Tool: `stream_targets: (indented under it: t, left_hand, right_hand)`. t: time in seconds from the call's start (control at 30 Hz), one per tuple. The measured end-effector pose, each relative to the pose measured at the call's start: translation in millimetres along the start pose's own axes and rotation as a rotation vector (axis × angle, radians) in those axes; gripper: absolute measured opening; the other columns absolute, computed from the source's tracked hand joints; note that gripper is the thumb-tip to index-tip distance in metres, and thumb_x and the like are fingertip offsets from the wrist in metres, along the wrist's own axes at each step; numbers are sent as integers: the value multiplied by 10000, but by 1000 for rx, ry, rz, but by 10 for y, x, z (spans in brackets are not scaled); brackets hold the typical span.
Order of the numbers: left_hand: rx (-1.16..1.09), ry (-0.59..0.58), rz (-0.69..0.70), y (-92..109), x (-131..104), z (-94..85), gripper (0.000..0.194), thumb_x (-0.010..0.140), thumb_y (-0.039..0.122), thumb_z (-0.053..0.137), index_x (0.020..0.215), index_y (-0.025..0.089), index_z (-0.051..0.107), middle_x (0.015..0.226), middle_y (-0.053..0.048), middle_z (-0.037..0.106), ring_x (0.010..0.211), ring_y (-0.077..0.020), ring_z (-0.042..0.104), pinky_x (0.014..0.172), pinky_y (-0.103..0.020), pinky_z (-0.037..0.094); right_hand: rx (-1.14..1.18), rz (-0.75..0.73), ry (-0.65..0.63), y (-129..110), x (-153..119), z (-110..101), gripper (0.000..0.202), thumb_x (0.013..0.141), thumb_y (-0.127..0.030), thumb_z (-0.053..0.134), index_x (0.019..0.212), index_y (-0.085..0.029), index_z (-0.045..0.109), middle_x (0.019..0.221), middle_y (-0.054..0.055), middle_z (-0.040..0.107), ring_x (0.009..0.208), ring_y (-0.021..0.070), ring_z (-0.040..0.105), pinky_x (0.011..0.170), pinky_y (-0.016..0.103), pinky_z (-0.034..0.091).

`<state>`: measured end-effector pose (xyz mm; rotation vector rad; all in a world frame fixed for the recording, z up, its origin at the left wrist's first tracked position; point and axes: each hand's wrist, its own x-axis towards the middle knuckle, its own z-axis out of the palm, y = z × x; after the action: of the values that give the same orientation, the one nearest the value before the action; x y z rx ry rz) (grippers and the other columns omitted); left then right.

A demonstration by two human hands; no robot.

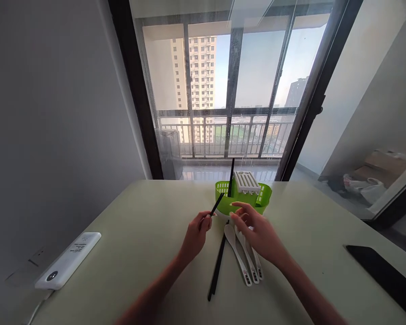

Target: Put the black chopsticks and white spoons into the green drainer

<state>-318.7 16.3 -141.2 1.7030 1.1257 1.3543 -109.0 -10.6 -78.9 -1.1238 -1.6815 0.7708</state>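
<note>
Left hand: my left hand [196, 232] pinches one thin black chopstick [217, 207], its long axis slanting up and away toward the green plastic slotted basket [264, 197].
Right hand: my right hand [257, 231] hovers with fingers loosely spread, gripping nothing, just above the white plastic spoons [241, 257].
Between the hands: more black chopsticks [217, 266] lie on the pale counter [138, 243], pointing toward the basket; the left hand is nearer them.
Basket: just beyond both hands.

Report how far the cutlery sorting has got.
Done: one black chopstick stands in the green holder. In hand: the left hand grips another chopstick, tip at the holder's rim; the right hand hovers over the white spoons. Left: those spoons and the chopsticks on the table.
</note>
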Motion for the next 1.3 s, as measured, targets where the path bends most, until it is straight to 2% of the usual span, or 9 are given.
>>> stream_targets:
  t: [0.07, 0.23, 0.37, 0.53, 0.7, 0.87, 1.03, 1.17, 1.3]
  left_hand:
    - [-89, -20, -6, 9, -20, 24, 433, 994, 574, 465, 1081, 186, 640, 720, 18, 470, 662, -133, 422, 643, -258, 380]
    - [-148, -9, -16, 13, -24, 17, 411, 987, 576, 485, 1010, 187, 615, 739, 14, 547, 684, -129, 475, 665, -258, 425]
    - [-142, -78, -62, 24, 0, -35, 375, 975, 528, 532, 924, 180, 662, 719, -9, 661, 657, -134, 569, 657, -262, 482]
    - [-150, -146, -99, 7, 2, -60, 282, 917, 432, 631, 886, 183, 759, 834, -37, 785, 824, -199, 730, 824, -312, 579]
    - [-86, -182, -106, -35, 20, -119, 221, 871, 387, 692, 890, 212, 826, 897, -10, 816, 895, -235, 762, 902, -344, 591]
    - [-13, -203, -78, -104, 45, -175, 171, 835, 389, 749, 910, 268, 844, 956, 25, 819, 957, -254, 763, 948, -354, 577]
    - [21, -190, -73, -194, 61, -164, 186, 842, 411, 745, 939, 286, 842, 971, 33, 818, 968, -258, 762, 929, -355, 586]
    - [31, -160, -81, -283, 70, -155, 195, 857, 404, 726, 958, 273, 829, 959, 13, 818, 934, -252, 763, 905, -368, 597]
    - [17, -69, -48, -399, 88, -137, 504, 816, 390, 776, 1297, 290, 661, 1349, -52, 694, 1001, -232, 743, 938, -400, 593]
  right_hand:
    - [-33, -58, -69, -151, 177, 135, 468, 950, -609, 545, 1210, -227, 619, 858, 15, 685, 667, 172, 625, 606, 284, 481]
    - [-185, -224, -93, -326, 428, 278, 414, 1057, -502, 392, 844, -222, 609, 749, 8, 667, 698, 172, 620, 693, 293, 431]
    - [-280, -337, -182, -445, 528, 129, 352, 1080, -396, 375, 856, -231, 591, 867, 15, 696, 785, 176, 635, 757, 300, 425]
    - [-342, -433, -384, -535, 590, -17, 318, 1080, -354, 408, 881, -225, 620, 919, 17, 694, 876, 176, 636, 788, 294, 424]
    - [-396, -447, -432, -518, 640, 25, 357, 1086, -365, 394, 871, -205, 631, 831, 15, 653, 740, 154, 604, 715, 278, 418]
    - [-436, -443, -419, -533, 683, 1, 345, 1079, -379, 424, 872, -206, 640, 756, 1, 640, 692, 148, 598, 667, 263, 404]
    - [-516, -422, -271, -510, 719, -17, 298, 1050, -415, 483, 895, -218, 645, 777, 2, 683, 688, 156, 618, 645, 268, 385]
    - [-539, -465, -238, -536, 763, -53, 298, 1052, -407, 470, 905, -224, 653, 791, 2, 710, 672, 156, 628, 622, 267, 379]
    - [-498, -461, -136, -717, 883, -297, 307, 1039, -428, 486, 923, -215, 675, 792, 7, 734, 631, 154, 653, 613, 265, 416]
